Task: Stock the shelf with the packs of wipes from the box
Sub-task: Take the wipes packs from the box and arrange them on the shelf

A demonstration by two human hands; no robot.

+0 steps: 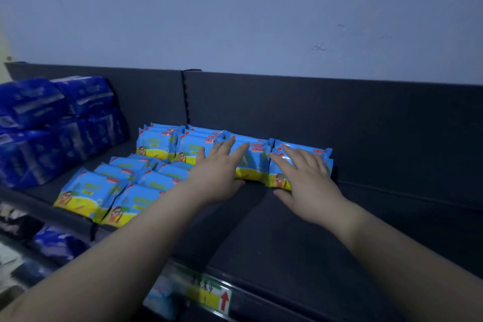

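Packs of wipes stand under both palms mid-frame, long axes left-right; left hand and right hand press flat, fingers straight, splayed.

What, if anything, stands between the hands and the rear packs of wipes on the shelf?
Nothing visible does. The left hand and the right hand each lie flat, fingers straight, directly on the rear packs of wipes.

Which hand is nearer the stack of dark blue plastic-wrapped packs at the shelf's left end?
Left. The left hand lies flat on light blue wipe packs well right of the dark blue plastic-wrapped packs; the right hand lies farther right, on the end stack.
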